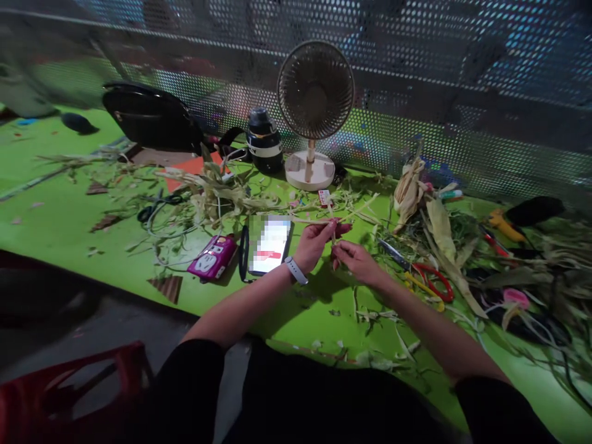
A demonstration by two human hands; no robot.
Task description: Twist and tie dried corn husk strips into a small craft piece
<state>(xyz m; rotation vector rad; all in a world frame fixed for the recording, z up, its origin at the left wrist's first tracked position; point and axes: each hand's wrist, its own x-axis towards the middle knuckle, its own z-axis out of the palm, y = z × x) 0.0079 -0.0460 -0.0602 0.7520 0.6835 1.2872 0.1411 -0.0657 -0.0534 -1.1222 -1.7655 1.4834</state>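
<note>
Between the left hand (319, 242) and right hand (355, 259), close together, I see a thin, pale strip of dry leaf (333, 235) pinched by both; I seem to be working it, so next needs steady, gentle pinching.

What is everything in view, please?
table: 1, green, centre
mesh: 1, grey, behind
fan: 1, pale, back middle
flask: 1, black, beside fan
bag: 1, black, back left
sheet: 1, orange, beside bag
phone: 1, black, beside wristband
socket: 1, purple, beside phone
scissors: 1 clear, red, right
scraps: several, brown, left
husks: many, pale, both sides
seat: 1, red, lower left
clutter: uncountable, mixed, right
strip: 1 clear, pale, between hands
wristband: 1, pale, left wrist
left hand: 1, bare, centre
right hand: 1, bare, centre
</note>
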